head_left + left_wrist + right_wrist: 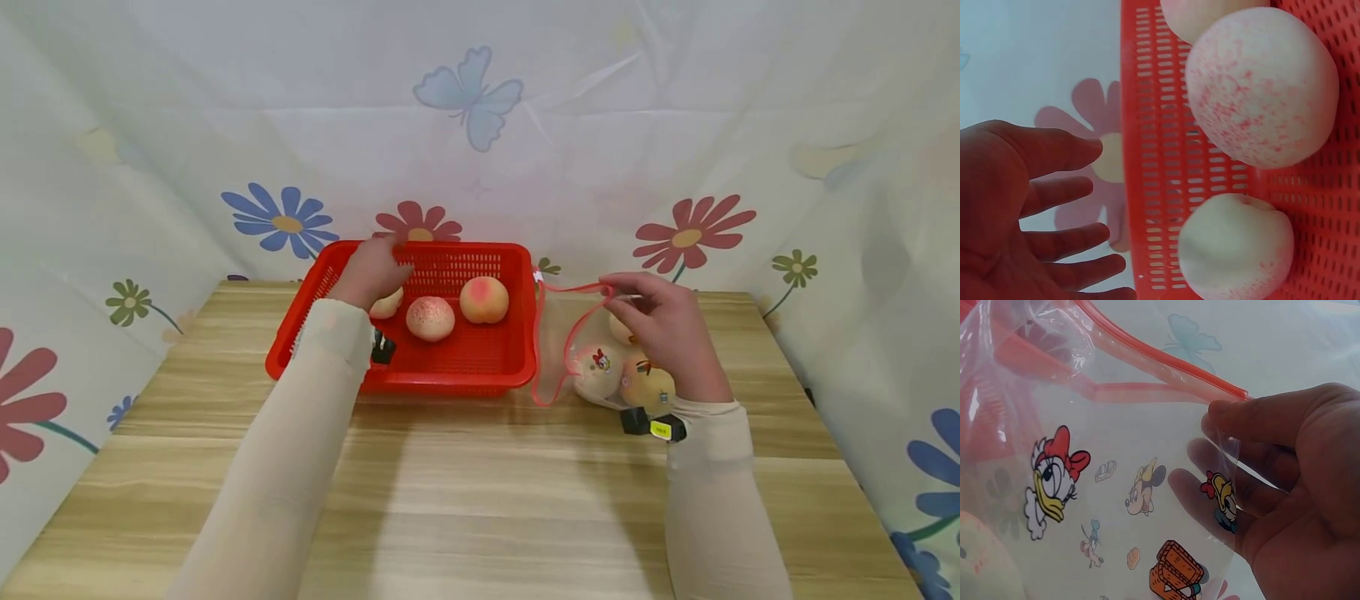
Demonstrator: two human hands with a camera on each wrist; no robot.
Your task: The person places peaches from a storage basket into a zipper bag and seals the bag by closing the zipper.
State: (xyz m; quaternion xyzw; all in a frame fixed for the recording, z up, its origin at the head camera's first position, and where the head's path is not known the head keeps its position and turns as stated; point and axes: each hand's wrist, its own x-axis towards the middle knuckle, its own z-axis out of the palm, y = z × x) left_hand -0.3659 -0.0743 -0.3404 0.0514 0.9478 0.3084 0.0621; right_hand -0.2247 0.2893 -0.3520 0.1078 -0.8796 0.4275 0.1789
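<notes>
Close to you, your right hand (663, 321) pinches the red zip edge of the clear bag (570, 350) and holds its mouth open. Your thumb and fingers (1260, 422) squeeze the plastic near the top, right by the cartoon duck stickers. The bag lies on the wooden table (480, 500), just beside the red basket (420, 371). Some peaches in the bag (648, 385) sit under your wrist.

A little farther off, your left hand (371, 271) is over the back left part of the basket. Its fingers (1060, 187) are spread out and hold nothing. Right below it is a pale peach (387, 304). A speckled peach (431, 318) and a pink peach (483, 299) lie in the basket too.

It looks like you are moving peaches between bag and basket, one by one. Which way, I cannot tell. The pale peach seems just let go or about to be picked. Keep the bag mouth wide, and move your left hand gently so nothing rolls.
</notes>
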